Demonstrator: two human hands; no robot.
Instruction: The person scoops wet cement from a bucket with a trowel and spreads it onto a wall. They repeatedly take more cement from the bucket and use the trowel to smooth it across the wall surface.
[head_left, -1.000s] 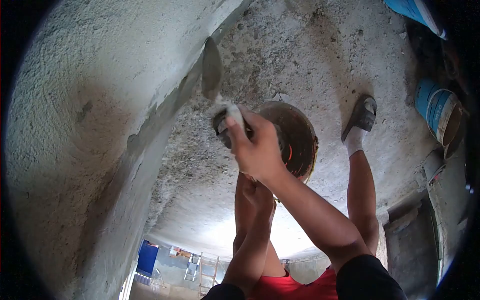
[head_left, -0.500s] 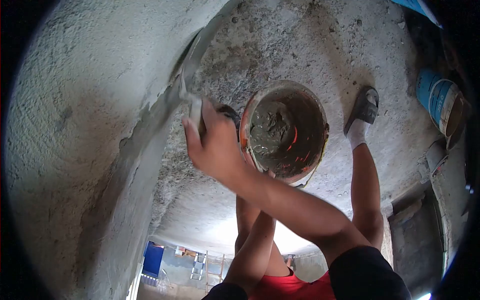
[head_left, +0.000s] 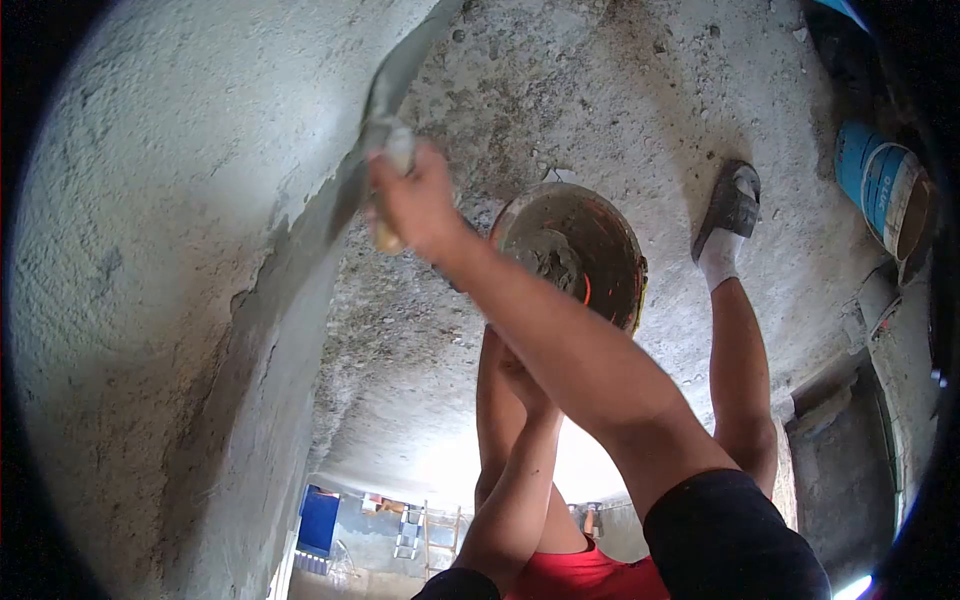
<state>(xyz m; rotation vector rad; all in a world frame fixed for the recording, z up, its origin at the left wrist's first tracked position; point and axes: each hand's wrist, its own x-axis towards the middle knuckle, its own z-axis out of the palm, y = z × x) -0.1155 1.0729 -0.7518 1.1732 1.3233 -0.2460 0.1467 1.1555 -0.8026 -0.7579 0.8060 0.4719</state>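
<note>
My right hand point(head_left: 415, 195) is closed around the handle of a trowel point(head_left: 398, 150), blurred by motion, against the wet grey edge point(head_left: 390, 85) of the rough wall point(head_left: 150, 200). A bucket point(head_left: 615, 225) with wet grey mortar point(head_left: 550, 257) inside stands to the right of this hand. My left hand point(head_left: 515, 372) is low beside the bucket, mostly behind my right forearm; its fingers are hidden.
Rough concrete floor point(head_left: 520, 90) surrounds the bucket. My foot in a dark sandal point(head_left: 735, 205) is to its right. A blue and white bucket point(head_left: 880, 190) lies at the far right. A ladder point(head_left: 408, 532) and blue panel point(head_left: 319, 520) show in the background.
My right hand and the trowel have moved up along the wall edge. My right forearm now covers more of the bucket and my left hand. The view has shifted slightly.
</note>
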